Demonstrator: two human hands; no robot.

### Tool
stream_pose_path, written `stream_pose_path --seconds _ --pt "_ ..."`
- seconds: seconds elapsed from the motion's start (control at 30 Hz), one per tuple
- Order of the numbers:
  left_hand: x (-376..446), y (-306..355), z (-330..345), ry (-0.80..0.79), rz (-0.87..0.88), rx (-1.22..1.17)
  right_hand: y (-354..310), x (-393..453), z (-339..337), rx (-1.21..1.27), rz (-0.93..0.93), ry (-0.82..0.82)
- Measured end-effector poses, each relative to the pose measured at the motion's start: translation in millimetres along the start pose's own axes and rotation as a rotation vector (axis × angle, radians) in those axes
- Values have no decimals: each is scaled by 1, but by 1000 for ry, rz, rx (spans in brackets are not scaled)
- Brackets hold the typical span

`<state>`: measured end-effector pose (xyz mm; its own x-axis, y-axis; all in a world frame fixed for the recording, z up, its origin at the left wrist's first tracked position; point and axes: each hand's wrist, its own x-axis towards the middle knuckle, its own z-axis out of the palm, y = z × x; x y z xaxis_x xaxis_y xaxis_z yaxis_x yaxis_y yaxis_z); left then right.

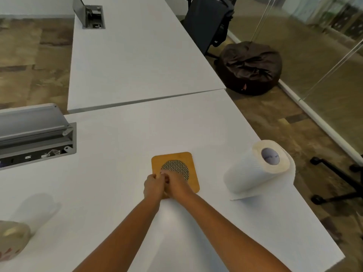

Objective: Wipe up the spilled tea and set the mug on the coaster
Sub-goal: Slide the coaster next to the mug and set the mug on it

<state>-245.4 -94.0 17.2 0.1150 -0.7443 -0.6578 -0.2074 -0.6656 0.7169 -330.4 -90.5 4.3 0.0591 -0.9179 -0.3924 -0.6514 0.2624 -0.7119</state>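
- Head view: a square wooden coaster (175,172) with rounded corners and a round woven-mesh centre is seen lying flat on the near white tabletop (121,146).
- Head view: the left hand (153,186) and the right hand (176,184) are brought together over the near-left part of the coaster, their fingers touching each other and curled; whether anything is pinched between them cannot be told.
- Head view: both bare forearms are stretched forward from the bottom edge toward the coaster.
- Head view: a white paper towel roll (257,168) with a grey cardboard core is laid on its side near the right edge of the table, apart from the coaster, with a loose sheet hanging under it.
- Head view: at the lower left corner a blurred translucent object (13,239) is partly seen on the table; what it is cannot be told, and no mug can be made out with certainty.
- Head view: a grey metal cable box (35,134) with its lid raised is set into the table at the left.
- Head view: a second white table (137,55) is butted against the far edge, and a dark brown bean bag (250,67) is seen on the floor to the right.
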Motion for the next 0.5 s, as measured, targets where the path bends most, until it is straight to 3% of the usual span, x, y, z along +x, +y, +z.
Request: stream_pose_path --seconds 0.07,0.17,0.27,0.37,0.5 --pt "2 1 -2 27 -19 2 5 0 -12 11 47 191" --pt "5 -5 -9 44 -36 45 30 -2 -34 -93 289 473" --pt "6 -10 -10 -6 -9 27 46 -7 -37 -220 476 437" --pt "8 -8 -10 -64 -52 -96 47 -5 -27 -222 430 427" --pt "11 -11 -20 -27 -67 -175 44 -4 -22 -43 388 475"
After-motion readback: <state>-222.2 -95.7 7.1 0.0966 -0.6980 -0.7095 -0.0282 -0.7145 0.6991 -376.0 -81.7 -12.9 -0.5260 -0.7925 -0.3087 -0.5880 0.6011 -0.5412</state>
